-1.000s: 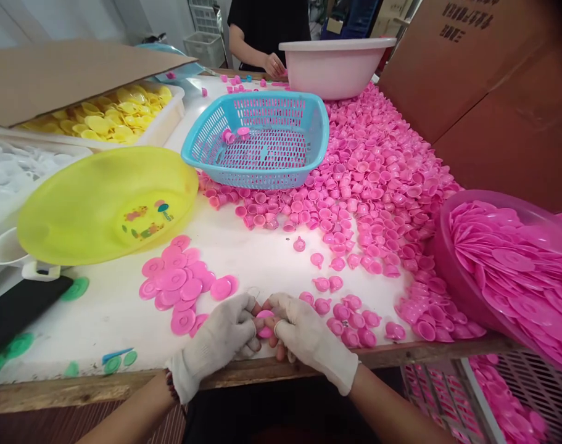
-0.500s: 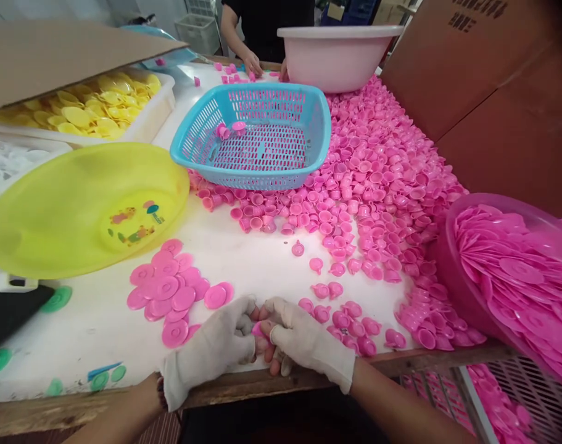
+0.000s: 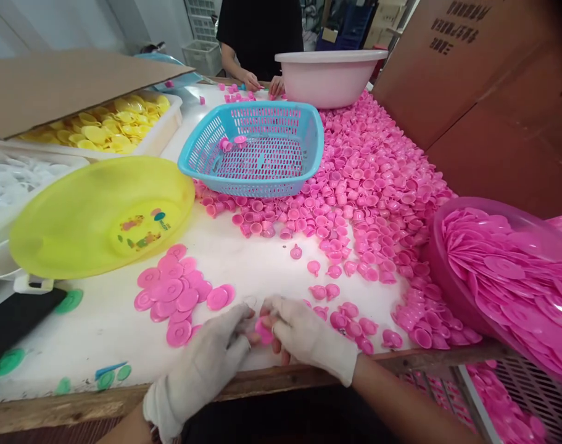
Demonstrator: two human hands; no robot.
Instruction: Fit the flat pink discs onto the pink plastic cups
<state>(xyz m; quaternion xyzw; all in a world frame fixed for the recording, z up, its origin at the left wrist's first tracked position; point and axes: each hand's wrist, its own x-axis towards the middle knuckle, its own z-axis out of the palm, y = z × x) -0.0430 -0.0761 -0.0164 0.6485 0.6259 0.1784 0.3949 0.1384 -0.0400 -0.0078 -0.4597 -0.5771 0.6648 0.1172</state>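
Observation:
A small pink plastic saucer (image 3: pixel 263 332) is pinched in the fingertips of my right hand (image 3: pixel 308 336), near the table's front edge. Just left of it, my gloved left hand (image 3: pixel 209 361) has thumb and fingers apart, with nothing visible between them. Beyond that hand lies a loose pile of pink saucers (image 3: pixel 169 290). Several pink toy cups (image 3: pixel 350 317) sit close to my right hand, some of them on saucers. Both gloves are white with bare fingertips.
A blue basket (image 3: pixel 257 185) holding a few pink pieces stands ahead, beside a large heap of pink cups (image 3: pixel 377 179). A yellow basin (image 3: pixel 68 216) is on the left; a pink tub (image 3: pixel 447 271) full of saucers is on the right. A co-worker's hands (image 3: pixel 264 83) work across the table.
My left hand has come away from the pink saucer, moving left and toward me. My right hand still holds the saucer. The view has shifted slightly.

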